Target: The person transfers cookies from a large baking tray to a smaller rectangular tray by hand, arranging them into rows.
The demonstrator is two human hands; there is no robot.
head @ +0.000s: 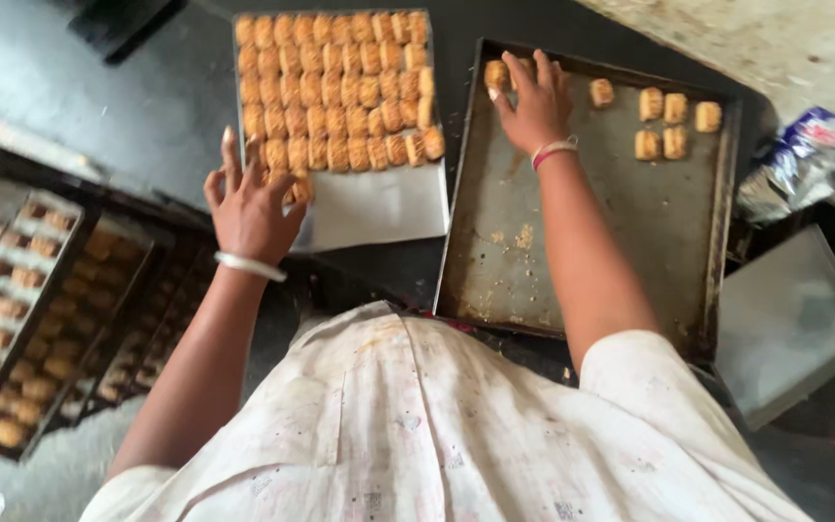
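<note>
Hidden or unclear items:
- Left hand: fingertips blurred; covers the lowest cookies on the light tray; whether it grips one cannot be told.
- Right hand: palm hidden; fingers overlie cookies at the dark baking tray's far corner; grip unclear.
- Dark baking tray: near edge hidden behind the person's pale garment.
- Stacked trays of baked pieces: blurred, cut off by the left edge.
- Crumpled plastic packet: partly out of frame at right; contents indistinguishable.
- Grey flat tray: soft focus.
</note>
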